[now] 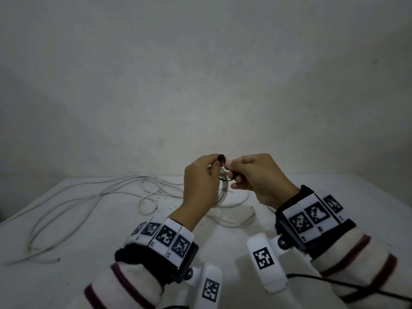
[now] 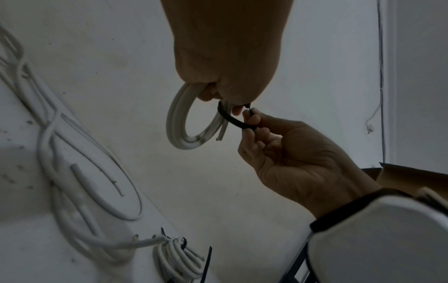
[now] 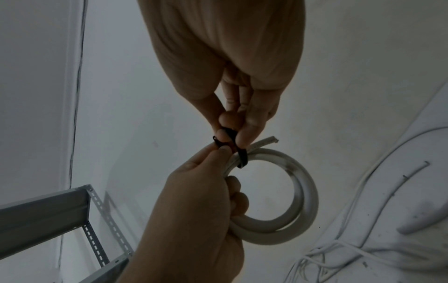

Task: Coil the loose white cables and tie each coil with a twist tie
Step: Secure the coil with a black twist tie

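Observation:
Both hands are raised above the white table (image 1: 93, 246). My left hand (image 1: 215, 166) grips a small coil of white cable (image 1: 224, 190) in its curled fingers. In the right wrist view the coil (image 3: 308, 201) hangs as a ring of a few turns with a cut end sticking out. A black twist tie (image 3: 242, 156) is looped around the coil's top. My right hand (image 1: 231, 175) pinches the tie (image 2: 232, 120) between thumb and fingertips. The left thumb and forefinger (image 3: 219, 150) also pinch the tie's other end.
Several loose white cables (image 1: 89, 197) sprawl over the table's left and middle. A second coil (image 2: 179, 256), bound with a black tie, lies on the table. A grey metal shelf frame (image 3: 48, 206) stands to the left, a cardboard box (image 2: 412, 176) to the right.

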